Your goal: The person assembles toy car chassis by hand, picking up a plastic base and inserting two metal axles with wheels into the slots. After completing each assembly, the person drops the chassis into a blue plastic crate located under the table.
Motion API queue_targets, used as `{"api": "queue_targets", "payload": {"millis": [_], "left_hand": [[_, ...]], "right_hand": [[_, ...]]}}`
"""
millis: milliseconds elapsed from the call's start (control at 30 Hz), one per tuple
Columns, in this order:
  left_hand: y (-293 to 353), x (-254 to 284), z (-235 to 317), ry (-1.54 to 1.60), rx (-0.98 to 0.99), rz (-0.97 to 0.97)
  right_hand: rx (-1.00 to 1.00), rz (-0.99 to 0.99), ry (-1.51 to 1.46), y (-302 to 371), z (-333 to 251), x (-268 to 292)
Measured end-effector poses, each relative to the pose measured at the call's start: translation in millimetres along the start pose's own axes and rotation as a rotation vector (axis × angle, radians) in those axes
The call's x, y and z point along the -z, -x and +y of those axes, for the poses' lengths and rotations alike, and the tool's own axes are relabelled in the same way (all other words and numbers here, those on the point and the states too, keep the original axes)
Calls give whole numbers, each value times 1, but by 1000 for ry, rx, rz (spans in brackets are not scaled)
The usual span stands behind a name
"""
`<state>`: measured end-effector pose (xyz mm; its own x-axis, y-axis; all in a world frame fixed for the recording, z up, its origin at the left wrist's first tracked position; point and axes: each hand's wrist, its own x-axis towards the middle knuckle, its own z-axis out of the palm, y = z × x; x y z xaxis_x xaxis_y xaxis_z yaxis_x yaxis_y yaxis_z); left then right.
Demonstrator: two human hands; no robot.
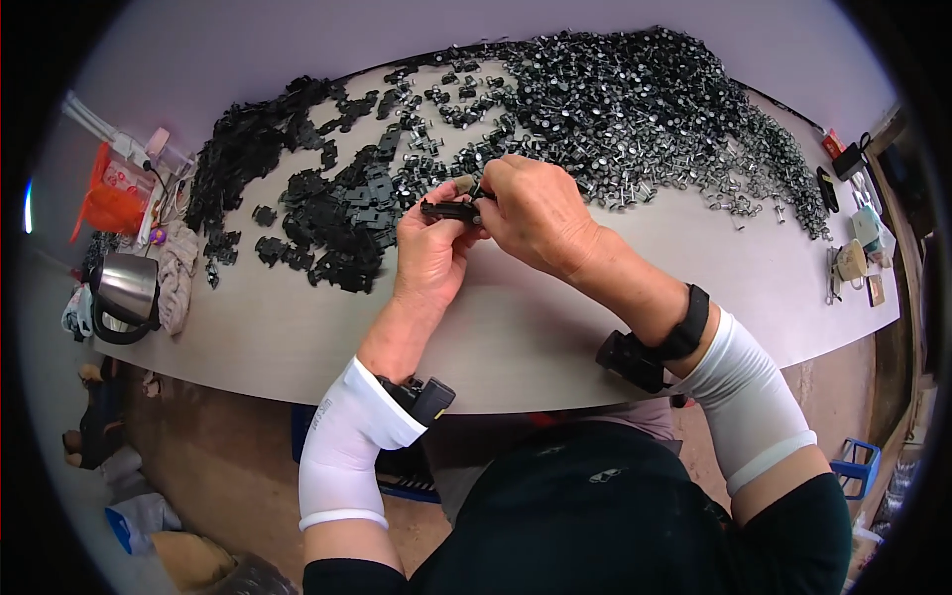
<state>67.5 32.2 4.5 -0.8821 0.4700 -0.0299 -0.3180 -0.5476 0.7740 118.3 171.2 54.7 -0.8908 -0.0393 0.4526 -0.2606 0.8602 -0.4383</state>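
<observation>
Both my hands meet over the middle of the table [535, 337]. Between the fingers of my left hand [431, 260] is a small black plastic part [451, 211], held roughly level. My right hand [540, 216] closes from the right against the same part; its fingertips are bent over the end, so whatever they pinch there is hidden. Just left of my hands lies a loose heap of flat black plastic pieces [347, 213]. Beyond them spreads a large pile of small metal pins with round heads [635, 109], some with black parts among them.
At the left table edge stand a steel kettle [129, 288], a bunched cloth [178, 268] and an orange plastic bag [111, 203]. On the right are a beige cup [851, 261] and a black phone-like object [827, 189]. A blue plastic crate [855, 468] stands on the floor at right.
</observation>
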Motion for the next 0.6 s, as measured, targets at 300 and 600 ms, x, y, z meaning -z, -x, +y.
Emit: {"api": "queue_targets", "payload": {"millis": [300,600], "left_hand": [[1,-11,9,147,-13,-315],[5,-15,4,-486,-95,-107]], "right_hand": [[21,124,-26,-12,9,0],[63,-70,7,-16,-7,19]]}}
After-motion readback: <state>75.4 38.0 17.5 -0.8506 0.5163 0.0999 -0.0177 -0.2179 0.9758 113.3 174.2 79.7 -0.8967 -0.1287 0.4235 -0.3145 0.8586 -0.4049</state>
